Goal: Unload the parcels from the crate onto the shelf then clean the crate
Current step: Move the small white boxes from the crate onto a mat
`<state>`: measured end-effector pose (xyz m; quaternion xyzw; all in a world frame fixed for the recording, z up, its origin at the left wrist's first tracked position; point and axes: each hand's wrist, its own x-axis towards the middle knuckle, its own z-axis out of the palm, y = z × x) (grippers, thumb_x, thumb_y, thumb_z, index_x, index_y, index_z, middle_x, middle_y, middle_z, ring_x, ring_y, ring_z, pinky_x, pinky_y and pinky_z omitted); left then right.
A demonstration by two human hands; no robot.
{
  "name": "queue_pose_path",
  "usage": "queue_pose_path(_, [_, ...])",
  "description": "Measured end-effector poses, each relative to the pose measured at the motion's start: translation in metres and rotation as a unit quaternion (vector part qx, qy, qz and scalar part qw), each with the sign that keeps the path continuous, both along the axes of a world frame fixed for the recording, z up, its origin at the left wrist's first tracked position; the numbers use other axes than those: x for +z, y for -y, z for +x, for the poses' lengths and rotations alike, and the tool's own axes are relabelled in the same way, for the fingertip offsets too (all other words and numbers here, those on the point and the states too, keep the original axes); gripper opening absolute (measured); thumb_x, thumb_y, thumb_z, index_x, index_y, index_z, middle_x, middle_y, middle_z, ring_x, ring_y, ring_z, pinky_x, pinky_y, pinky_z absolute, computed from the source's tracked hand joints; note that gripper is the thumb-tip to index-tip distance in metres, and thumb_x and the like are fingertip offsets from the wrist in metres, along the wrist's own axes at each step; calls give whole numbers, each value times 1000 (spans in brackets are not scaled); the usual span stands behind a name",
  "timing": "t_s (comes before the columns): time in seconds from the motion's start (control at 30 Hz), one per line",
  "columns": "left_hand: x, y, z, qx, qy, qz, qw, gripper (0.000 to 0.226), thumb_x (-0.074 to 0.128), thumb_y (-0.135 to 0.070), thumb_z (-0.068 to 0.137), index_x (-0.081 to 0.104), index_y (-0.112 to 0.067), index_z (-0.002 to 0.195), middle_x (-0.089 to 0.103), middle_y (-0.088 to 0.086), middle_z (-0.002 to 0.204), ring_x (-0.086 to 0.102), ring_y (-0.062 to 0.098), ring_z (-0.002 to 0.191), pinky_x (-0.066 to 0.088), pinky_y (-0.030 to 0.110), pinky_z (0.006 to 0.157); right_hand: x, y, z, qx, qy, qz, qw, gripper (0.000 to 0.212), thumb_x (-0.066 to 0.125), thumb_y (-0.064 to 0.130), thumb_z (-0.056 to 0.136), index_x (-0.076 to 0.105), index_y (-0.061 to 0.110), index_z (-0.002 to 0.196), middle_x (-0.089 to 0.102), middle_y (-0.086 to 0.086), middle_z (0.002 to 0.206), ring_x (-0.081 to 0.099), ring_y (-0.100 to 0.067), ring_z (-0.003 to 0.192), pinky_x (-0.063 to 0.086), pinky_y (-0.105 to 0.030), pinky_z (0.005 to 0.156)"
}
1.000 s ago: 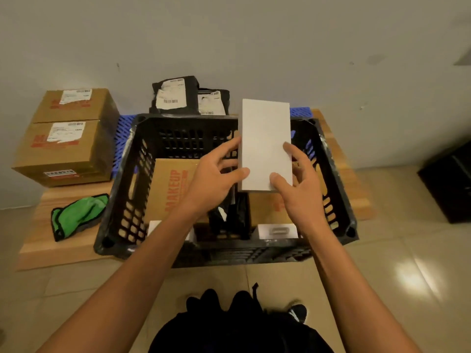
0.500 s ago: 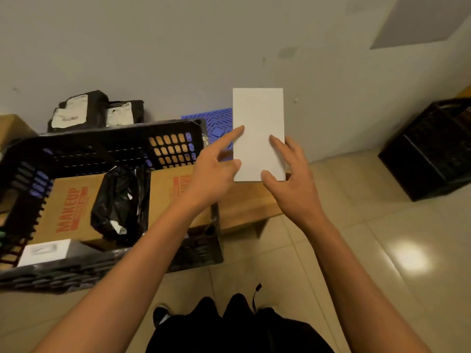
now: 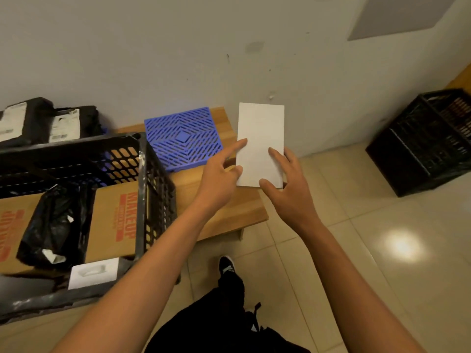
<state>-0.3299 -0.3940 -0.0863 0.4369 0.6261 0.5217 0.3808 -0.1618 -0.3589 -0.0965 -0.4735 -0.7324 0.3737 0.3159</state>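
The parcel is plain white. The mat is blue with diagonal slots. The crate is black; its cardboard box is brown with red lettering.

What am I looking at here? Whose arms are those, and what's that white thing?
This picture comes from a camera worn on a person's head, looking down, so you see their own arms. The left hand and right hand hold a flat white box over a low wooden shelf. A blue grid mat lies on the shelf. Beside it stands a black crate with cardboard boxes and a black bag inside.
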Motion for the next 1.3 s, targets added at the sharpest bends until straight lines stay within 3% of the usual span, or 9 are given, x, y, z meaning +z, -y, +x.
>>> queue_pose_path(0.2, [-24,-71,-8,27,31,-10,999,59,52,9,98,59,-32,139,50,0,150,55,21,126,58,34,94,-7,-72,-6,-3,6,-4,1000,52,53,4,101,45,20,150,32,0,159,30,7,129,36,0,99])
queue_pose_path(0.47, [-31,-150,-34,43,55,-7,998,59,52,11,96,59,-35,133,50,3,150,57,25,122,56,39,98,1,-168,-34,-2,-2,-54,999,57,57,5,99,45,25,150,34,2,159,41,-15,139,40,-39,116])
queue_pose_path(0.63, [-36,-169,-61,76,70,-26,994,60,51,11,96,60,-40,127,54,-2,140,59,10,104,57,39,89,-1,-211,-66,26,-64,-128,989,60,56,1,98,44,30,150,47,8,149,58,-13,123,54,-39,102])
queue_pose_path(0.7, [-41,-172,-75,96,81,-32,992,59,50,11,97,60,-38,127,55,3,141,60,7,102,57,36,88,-9,-228,-82,57,-77,-169,981,63,55,-3,97,45,31,149,56,26,133,66,-3,108,59,-33,91])
queue_pose_path(0.8, [-54,-174,-97,135,90,-57,985,55,49,9,100,60,-33,133,58,6,137,62,21,113,59,42,92,-26,-256,-111,120,-62,-215,967,67,54,-6,95,44,33,149,62,46,108,68,3,99,60,-25,78])
queue_pose_path(1.0, [-85,-173,-144,258,44,-95,960,47,51,10,99,62,-19,135,62,18,130,61,33,112,53,21,67,-67,-294,-187,218,-58,-287,931,70,56,-12,93,49,37,143,57,17,138,70,-2,103,59,-24,75])
queue_pose_path(1.1, [-102,-174,-159,322,28,-117,939,42,55,5,99,64,-17,133,65,11,130,63,27,116,56,33,87,-88,-306,-222,250,-42,-315,914,69,59,-8,93,49,38,144,55,6,144,68,-2,107,60,-30,85])
queue_pose_path(1.23, [-119,-168,-171,415,54,-127,899,36,58,-7,101,63,-24,132,67,-18,121,61,0,114,52,30,95,-117,-311,-266,286,-13,-337,897,69,60,-7,93,47,35,146,67,38,104,69,1,92,60,-26,76])
queue_pose_path(1.3, [-130,-163,-172,467,63,-153,869,39,59,-15,102,57,-23,140,61,-10,137,54,5,127,49,32,103,-131,-306,-285,298,-5,-345,890,67,59,-5,94,46,32,149,65,42,100,69,4,92,60,-24,74])
